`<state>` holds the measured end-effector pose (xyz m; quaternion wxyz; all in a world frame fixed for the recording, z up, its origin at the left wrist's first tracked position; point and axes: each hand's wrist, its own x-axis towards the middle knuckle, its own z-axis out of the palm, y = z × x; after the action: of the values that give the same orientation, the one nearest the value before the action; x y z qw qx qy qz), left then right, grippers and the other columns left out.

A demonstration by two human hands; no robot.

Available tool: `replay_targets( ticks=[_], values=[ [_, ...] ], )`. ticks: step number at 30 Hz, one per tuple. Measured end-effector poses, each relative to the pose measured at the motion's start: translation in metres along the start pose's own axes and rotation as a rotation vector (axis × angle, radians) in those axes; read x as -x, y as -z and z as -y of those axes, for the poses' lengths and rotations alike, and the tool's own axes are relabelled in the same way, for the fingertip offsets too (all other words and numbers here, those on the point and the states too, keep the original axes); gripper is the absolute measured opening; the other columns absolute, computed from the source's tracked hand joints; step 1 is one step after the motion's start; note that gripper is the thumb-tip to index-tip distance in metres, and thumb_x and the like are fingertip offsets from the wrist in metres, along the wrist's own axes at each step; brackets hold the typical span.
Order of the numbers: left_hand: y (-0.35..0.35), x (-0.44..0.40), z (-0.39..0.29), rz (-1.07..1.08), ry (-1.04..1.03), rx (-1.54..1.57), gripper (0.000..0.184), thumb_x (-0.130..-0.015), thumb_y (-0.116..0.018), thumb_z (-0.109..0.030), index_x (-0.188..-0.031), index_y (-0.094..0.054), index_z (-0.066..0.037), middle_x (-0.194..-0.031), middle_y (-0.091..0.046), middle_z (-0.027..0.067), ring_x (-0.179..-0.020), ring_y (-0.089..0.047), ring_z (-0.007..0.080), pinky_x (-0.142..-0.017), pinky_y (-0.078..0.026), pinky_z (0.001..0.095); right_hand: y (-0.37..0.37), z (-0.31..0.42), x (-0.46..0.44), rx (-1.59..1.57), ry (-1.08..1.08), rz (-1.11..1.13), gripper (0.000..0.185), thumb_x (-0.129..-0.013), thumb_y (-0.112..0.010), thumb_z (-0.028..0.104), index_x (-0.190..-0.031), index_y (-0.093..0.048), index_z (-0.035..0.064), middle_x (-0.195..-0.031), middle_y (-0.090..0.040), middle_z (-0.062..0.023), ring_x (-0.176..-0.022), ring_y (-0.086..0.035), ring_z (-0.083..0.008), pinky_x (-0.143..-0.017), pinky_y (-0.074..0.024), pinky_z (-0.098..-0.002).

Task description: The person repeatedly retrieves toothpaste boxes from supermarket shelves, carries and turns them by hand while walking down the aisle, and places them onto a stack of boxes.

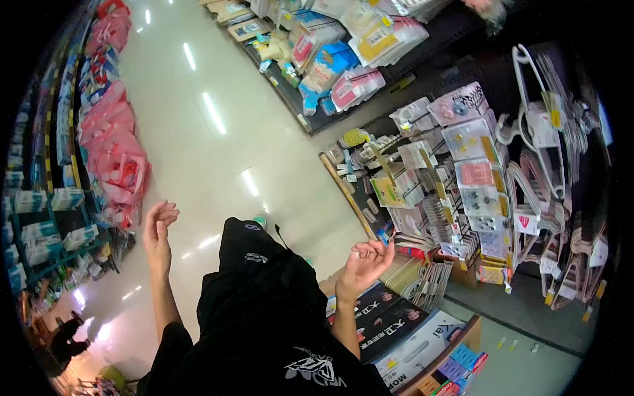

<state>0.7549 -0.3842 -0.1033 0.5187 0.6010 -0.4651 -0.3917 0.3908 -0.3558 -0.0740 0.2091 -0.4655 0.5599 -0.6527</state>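
Observation:
My left hand [160, 223] is raised at the left, fingers loosely curved, thumb apart, with nothing in it. Closest to it are red and pink bagged goods [120, 162] along the left shelf, which it appears not to touch. On the other side my right hand [365, 267] is held up with its fingers apart and bent, also holding nothing. Behind that hand, in the picture, are a bundle of hangers [429, 284] and black printed boxes [389, 317]. Between my hands a black bag or garment [254, 264] with small print covers my front.
A shiny tiled floor [198, 152] runs up the aisle. Carded hooks [475, 175] and white clothes hangers [538, 132] hang at the right. Beyond them a dark shelf holds packaged cloths and gloves [330, 72]. Small packs fill a left rack [49, 228].

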Motion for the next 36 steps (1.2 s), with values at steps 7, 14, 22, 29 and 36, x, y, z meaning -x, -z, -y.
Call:
replay_targets(
  ticks=[7,14,22,29,36],
  values=[
    [-0.002,0.004,0.004,-0.062,0.020,0.111,0.069,-0.092,-0.038,-0.058,-0.122,-0.047,0.003,-0.113,-0.057,0.0157,-0.103,-0.058,0.0239,-0.092,-0.044,0.0363,-0.023,0.004,0.000,-0.054,-0.049,0.136,0.070,-0.084,-0.058,0.002,-0.141,-0.018,0.0021,-0.112,-0.045,-0.0098,-0.089,-0.049,-0.0160,-0.082,-0.0414,-0.0307],
    [0.017,0.002,-0.005,-0.119,0.019,0.093,0.078,-0.090,-0.033,-0.066,-0.121,-0.049,0.003,-0.113,-0.058,0.0162,-0.105,-0.057,0.0244,-0.095,-0.041,0.0369,-0.046,0.002,-0.026,-0.051,-0.039,0.213,0.073,-0.084,-0.058,0.002,-0.142,-0.015,0.0018,-0.109,-0.047,-0.0116,-0.089,-0.049,-0.0183,-0.085,-0.0411,-0.0334],
    [0.031,-0.028,-0.017,-0.151,-0.037,0.069,0.090,-0.086,-0.021,-0.074,-0.121,-0.049,0.003,-0.113,-0.059,0.0176,-0.106,-0.056,0.0255,-0.098,-0.037,0.0381,-0.083,0.003,-0.017,-0.089,-0.086,0.275,0.072,-0.084,-0.058,0.001,-0.141,-0.014,0.0008,-0.107,-0.048,-0.0115,-0.089,-0.049,-0.0179,-0.085,-0.0409,-0.0324],
    [0.032,-0.023,-0.008,-0.133,0.031,0.077,0.096,-0.082,-0.019,-0.079,-0.121,-0.050,0.003,-0.113,-0.059,0.0168,-0.106,-0.057,0.0249,-0.098,-0.038,0.0381,-0.102,0.004,-0.006,-0.081,-0.174,0.402,0.071,-0.084,-0.057,0.001,-0.142,-0.015,0.0013,-0.104,-0.050,-0.0097,-0.088,-0.050,-0.0151,-0.083,-0.0409,-0.0294],
    [0.041,-0.041,-0.006,-0.164,0.045,0.029,0.098,-0.081,-0.018,-0.080,-0.121,-0.050,0.003,-0.112,-0.059,0.0163,-0.106,-0.057,0.0248,-0.098,-0.037,0.0383,-0.115,-0.010,-0.009,-0.089,-0.239,0.406,0.074,-0.083,-0.059,0.001,-0.141,-0.013,-0.0010,-0.106,-0.049,-0.0117,-0.090,-0.050,-0.0169,-0.085,-0.0409,-0.0310]
  ],
)
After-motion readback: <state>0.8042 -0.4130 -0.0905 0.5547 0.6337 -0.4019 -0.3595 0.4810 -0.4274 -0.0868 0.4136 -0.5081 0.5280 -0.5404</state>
